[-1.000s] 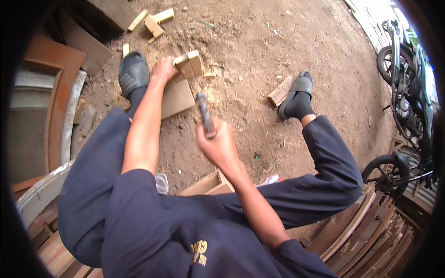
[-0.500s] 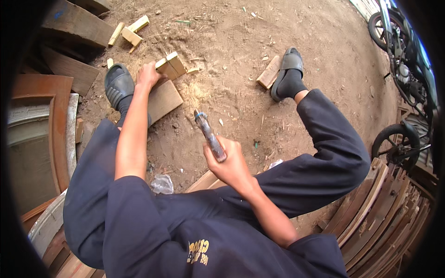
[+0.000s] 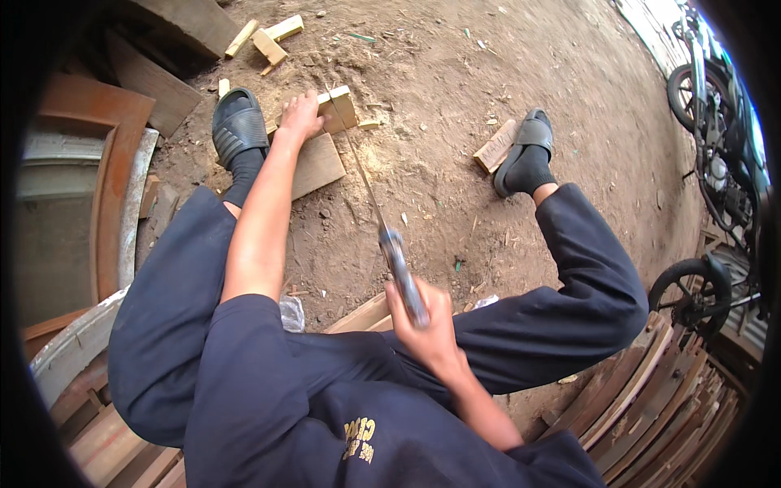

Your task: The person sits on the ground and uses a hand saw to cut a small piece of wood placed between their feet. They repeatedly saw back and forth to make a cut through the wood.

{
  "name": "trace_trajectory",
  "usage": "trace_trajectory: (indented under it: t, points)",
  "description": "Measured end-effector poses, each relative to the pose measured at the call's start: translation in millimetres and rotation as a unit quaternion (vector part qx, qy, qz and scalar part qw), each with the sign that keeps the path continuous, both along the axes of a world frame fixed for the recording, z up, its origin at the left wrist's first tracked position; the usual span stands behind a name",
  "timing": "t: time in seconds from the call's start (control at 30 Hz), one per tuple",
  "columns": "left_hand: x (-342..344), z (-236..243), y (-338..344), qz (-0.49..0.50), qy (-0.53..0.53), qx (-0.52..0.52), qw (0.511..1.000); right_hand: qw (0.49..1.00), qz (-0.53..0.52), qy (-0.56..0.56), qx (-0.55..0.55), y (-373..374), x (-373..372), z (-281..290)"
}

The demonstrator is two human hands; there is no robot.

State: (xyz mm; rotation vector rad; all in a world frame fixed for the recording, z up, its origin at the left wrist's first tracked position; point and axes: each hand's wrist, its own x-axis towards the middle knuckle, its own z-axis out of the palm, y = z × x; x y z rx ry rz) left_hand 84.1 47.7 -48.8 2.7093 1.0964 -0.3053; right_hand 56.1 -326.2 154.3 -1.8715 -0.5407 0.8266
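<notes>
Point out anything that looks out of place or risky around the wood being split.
The left hand holds the small wooden block steady on a flat board on the dirt, fingers close to where the long blade in the right hand points. Offcuts and chips lie scattered on the ground, and one block rests against the right sandal.

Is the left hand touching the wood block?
Touching. The head view shows the left hand pressed on the wood block, fingers overlapping its near edge with no gap.
</notes>
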Motion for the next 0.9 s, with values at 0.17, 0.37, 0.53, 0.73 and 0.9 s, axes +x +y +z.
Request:
trace_trajectory:
  t: [0.17,0.37,0.53,0.73,0.9]
  points:
    - [-7.0,-13.0,4.0,-0.023,-0.007,-0.038,0.999,0.999,0.024,0.017,-0.041,59.9,36.4,-27.6]
    - [3.4,4.5,-4.3,-0.024,0.017,-0.006,1.0,0.999,0.028,-0.003,-0.022,17.5,17.6,-0.4]
    - [-2.4,-5.9,5.9,-0.029,0.009,-0.046,0.998,0.999,0.023,0.027,-0.042,76.4,34.3,-26.3]
    - [-7.7,-13.5,1.9,-0.043,-0.017,0.001,0.999,0.999,0.037,0.014,-0.03,21.3,26.8,-3.4]
    - [-0.1,-7.2,11.3,-0.042,0.01,-0.015,0.999,0.996,0.053,-0.024,-0.065,86.3,40.3,-23.0]
